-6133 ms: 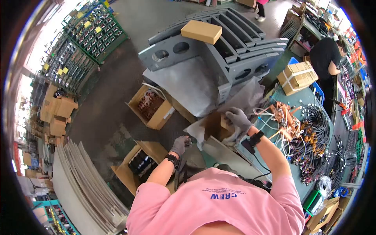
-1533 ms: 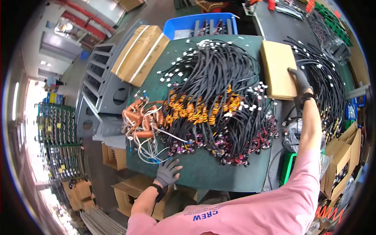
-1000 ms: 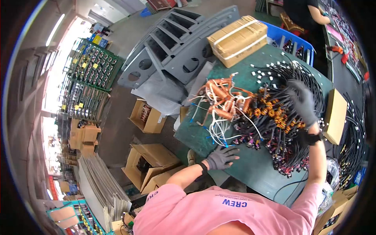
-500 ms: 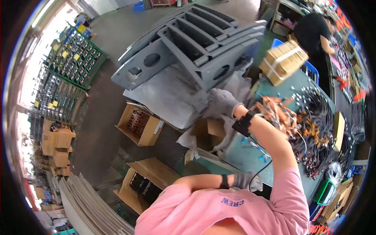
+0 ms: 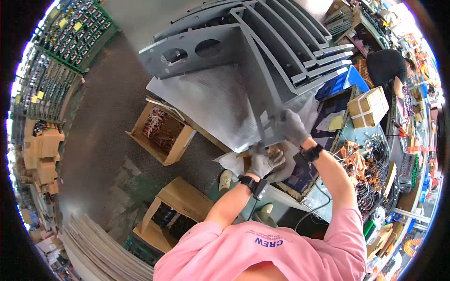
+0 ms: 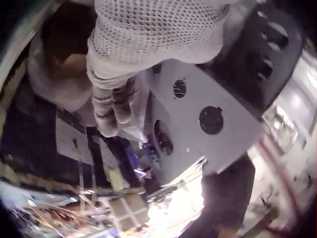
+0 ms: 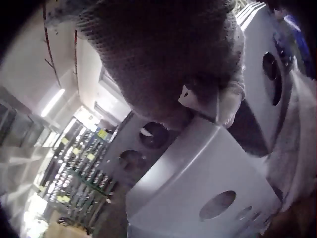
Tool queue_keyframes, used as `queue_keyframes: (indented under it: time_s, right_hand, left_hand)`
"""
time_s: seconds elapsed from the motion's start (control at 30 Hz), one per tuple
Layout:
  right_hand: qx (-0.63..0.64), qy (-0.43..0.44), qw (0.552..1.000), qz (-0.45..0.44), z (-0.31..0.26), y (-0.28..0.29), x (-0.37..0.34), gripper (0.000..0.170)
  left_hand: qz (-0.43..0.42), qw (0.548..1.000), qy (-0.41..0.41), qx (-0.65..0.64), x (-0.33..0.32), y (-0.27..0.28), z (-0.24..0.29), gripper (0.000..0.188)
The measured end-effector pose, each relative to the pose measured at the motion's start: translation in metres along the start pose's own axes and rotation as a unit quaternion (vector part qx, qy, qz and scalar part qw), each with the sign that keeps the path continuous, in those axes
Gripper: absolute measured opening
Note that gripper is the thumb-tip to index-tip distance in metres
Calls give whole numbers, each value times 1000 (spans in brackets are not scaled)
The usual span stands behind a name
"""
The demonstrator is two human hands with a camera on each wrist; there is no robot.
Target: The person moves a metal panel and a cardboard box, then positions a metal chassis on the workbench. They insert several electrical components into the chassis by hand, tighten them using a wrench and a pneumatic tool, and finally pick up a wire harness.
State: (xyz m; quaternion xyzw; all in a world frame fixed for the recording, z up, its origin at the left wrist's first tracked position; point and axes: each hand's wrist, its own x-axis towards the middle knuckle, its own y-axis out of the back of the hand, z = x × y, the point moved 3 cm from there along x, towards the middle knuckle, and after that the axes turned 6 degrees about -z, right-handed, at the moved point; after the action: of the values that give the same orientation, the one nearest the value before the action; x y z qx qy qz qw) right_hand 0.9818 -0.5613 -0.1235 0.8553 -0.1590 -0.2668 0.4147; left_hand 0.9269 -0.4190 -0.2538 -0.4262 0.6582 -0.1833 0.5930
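In the head view, a grey metal panel (image 5: 263, 89) with a bent flange stands out from the near end of the metal stack. My gloved right hand (image 5: 294, 129) grips its near end; in the right wrist view, the fingers of that hand (image 7: 168, 59) wrap over the panel's edge (image 7: 198, 173). My left hand (image 5: 265, 162) is just below the panel end, fingers extended and spread; whether it touches the metal is blurred. The left wrist view shows the left glove (image 6: 153, 39) in front of a holed grey panel (image 6: 198, 114).
The metal stack (image 5: 281, 37) rests behind, with grey sheeting (image 5: 211, 103) beneath. Open cartons (image 5: 180, 149) (image 5: 187, 199) stand on the floor at left. Cables and coils (image 5: 356, 164) cover the green table at right. A person in black (image 5: 386, 65) is beyond it.
My left hand has come from beside my body to the panel's near end. The right hand has shifted right and slightly down in view, and the panel now angles out from the stack.
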Motion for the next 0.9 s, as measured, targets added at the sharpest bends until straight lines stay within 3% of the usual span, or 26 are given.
queue_keyframes:
  time_s: [0.07,0.1,0.17,0.2,0.27,0.33,0.4,0.47,0.5,0.53,0.57,0.6,0.63,0.7,0.8,0.83,0.9]
  right_hand:
    - [100,89,989,-57,-14,-9,-12,29]
    - [98,89,990,-57,-26,-12,-21,29]
    - [109,8,987,-114,-50,-19,-37,30]
    - [107,8,987,-115,-46,-27,-30,30]
    - [101,131,979,-117,-37,-42,-8,30]
    - [167,37,978,-121,-63,-32,26,31]
    - [134,96,986,-30,-37,-56,101,30]
    - [65,74,992,78,-26,-68,167,33]
    - [67,11,997,30,-45,-60,172,34]
    - [67,-54,996,-18,-67,-48,167,37]
    - [91,-80,992,-39,-72,-48,165,40]
    - [90,-81,992,-41,-66,-55,166,40]
    - [99,-45,994,-23,-61,-63,166,40]
    - [110,-9,994,-4,-60,-66,160,39]
    - [140,24,989,-25,-99,-54,118,37]
    - [142,33,989,-22,-111,-48,106,36]
    - [137,45,989,-30,-138,-29,73,34]
  left_hand:
    - [-210,955,-96,-184,-9,9,16,44]
    - [-176,961,-69,-203,-31,7,24,36]
    - [-145,954,-70,-252,-39,36,40,38]
    - [-156,951,-58,-259,-50,41,47,37]
    - [-153,941,-23,-302,-77,43,58,41]
    - [-143,927,7,-347,-93,55,54,47]
    - [-122,954,-38,-272,-99,74,58,44]
    - [-106,951,-48,-285,-103,83,61,46]
    - [-85,958,-63,-266,-107,86,63,31]
    - [-62,964,-74,-247,-110,91,64,21]
    - [-72,972,-187,-125,-107,102,67,19]
    - [-70,972,-187,-127,-105,117,64,19]
    - [-177,949,-118,-233,-106,124,61,19]
    - [-277,901,-46,-332,-104,139,61,19]
    - [-200,941,-94,-258,-121,147,54,22]
    - [-151,970,-143,-129,-134,140,53,22]
    - [-144,925,-41,-349,-149,150,48,24]
